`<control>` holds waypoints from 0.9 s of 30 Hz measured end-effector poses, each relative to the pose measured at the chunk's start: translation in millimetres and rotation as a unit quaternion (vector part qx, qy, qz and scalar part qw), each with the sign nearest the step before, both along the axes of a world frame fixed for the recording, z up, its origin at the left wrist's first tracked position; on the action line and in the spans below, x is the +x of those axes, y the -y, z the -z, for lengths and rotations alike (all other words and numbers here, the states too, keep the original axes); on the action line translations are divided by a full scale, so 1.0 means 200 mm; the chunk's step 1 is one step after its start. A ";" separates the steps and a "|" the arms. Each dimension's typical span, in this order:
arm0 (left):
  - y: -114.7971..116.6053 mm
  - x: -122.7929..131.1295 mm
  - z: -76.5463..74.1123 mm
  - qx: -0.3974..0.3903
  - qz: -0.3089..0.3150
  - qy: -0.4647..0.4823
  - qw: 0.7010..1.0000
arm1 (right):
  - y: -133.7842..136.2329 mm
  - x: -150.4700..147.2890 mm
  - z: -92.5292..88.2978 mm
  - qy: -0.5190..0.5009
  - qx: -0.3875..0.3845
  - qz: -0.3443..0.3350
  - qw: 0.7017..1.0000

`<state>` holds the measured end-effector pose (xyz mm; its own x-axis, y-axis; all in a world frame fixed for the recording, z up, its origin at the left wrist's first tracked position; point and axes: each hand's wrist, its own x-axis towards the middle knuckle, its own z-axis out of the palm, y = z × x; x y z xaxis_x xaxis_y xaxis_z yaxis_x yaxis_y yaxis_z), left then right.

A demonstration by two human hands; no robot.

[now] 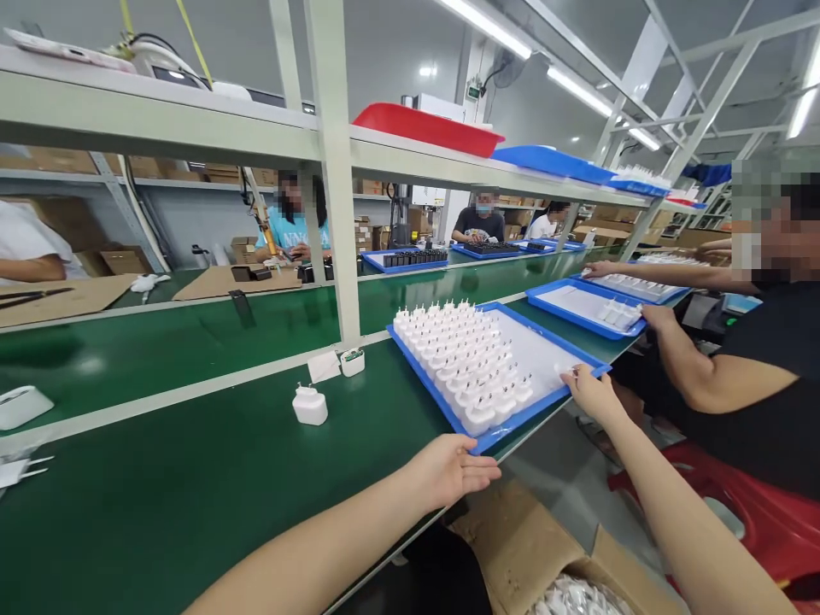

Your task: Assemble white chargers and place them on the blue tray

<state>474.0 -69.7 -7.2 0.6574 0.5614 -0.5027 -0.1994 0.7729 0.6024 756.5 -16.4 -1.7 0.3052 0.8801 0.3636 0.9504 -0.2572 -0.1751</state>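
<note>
A blue tray (471, 442) lies on the green bench, filled over its left part with rows of white plug-in chargers (458, 359), pins upward. My left hand (456, 470) is at the tray's near corner, thumb by the rim and fingers stretched out below it. My right hand (593, 391) is closed over the rim at the right corner, fingertips on the inner side. Left of the tray stand a single white charger (311, 406) and an open white charger housing (352, 362) with its inside showing, beside a white flat piece (324, 366).
A co-worker's arms (679, 342) reach over another blue tray (580, 320) on the right. A cardboard box (525, 547) with bagged items stands below the bench edge. A shelf post (339, 213) rises behind; red tray (426, 128) overhead. Several people sit across.
</note>
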 end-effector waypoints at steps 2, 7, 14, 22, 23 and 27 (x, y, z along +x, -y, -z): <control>-0.01 -0.06 -0.02 -0.033 -0.024 0.000 0.999 | 0.08 -0.01 0.02 0.019 -0.009 -0.014 1.000; -0.08 -0.21 -0.04 -0.054 -0.083 -0.032 0.995 | 0.33 -0.09 0.07 0.041 0.002 -0.020 0.999; -0.36 -0.30 -0.03 0.090 -0.215 -0.192 0.953 | 0.61 -0.43 0.01 -0.140 -0.097 -0.034 0.985; -0.58 -0.21 -0.08 0.275 -0.213 -0.242 0.906 | 0.53 -0.92 -0.11 -0.285 -0.166 -0.326 0.886; -0.57 -0.21 -0.09 0.300 -0.202 -0.258 0.896 | 0.49 -0.91 -0.12 -0.294 -0.146 -0.325 0.887; -0.34 -0.25 -0.07 0.424 -0.172 -0.305 0.835 | 0.40 -0.57 -0.18 -0.276 -0.017 -0.212 0.937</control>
